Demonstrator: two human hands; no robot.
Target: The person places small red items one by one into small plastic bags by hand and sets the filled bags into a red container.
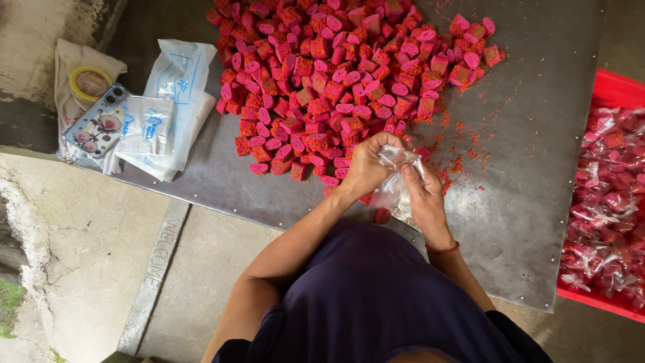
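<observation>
Clear plastic: a small bag point(398, 181) sits between both hands, over the near edge of the grey metal desk point(531, 168). Left hand point(368, 165) has its grip closed on the bag's top edge, fingers curled over the mouth. Right hand point(423, 198) has its grip closed on the bag's side, thumb on top, red band at the wrist. Bag is crumpled; its long axis runs roughly from the pile toward the person, mouth end pointing away at the pile, bottom hanging back toward the body. What is inside the bag cannot be told.

Big pile of pink and red cut pieces point(336, 74) covers the far middle of the desk, its near edge just beside the left hand. One loose piece point(382, 215) lies under the bag, near the desk edge. Red crumbs scattered right of the hands.

Left end of desk: stack of clear bags point(171, 107), a phone point(99, 124) lying on them, a tape roll point(89, 82) just beyond on cloth. Far right: red crate point(615, 91) holding filled wrapped packs point(608, 202), well apart from the hands.
</observation>
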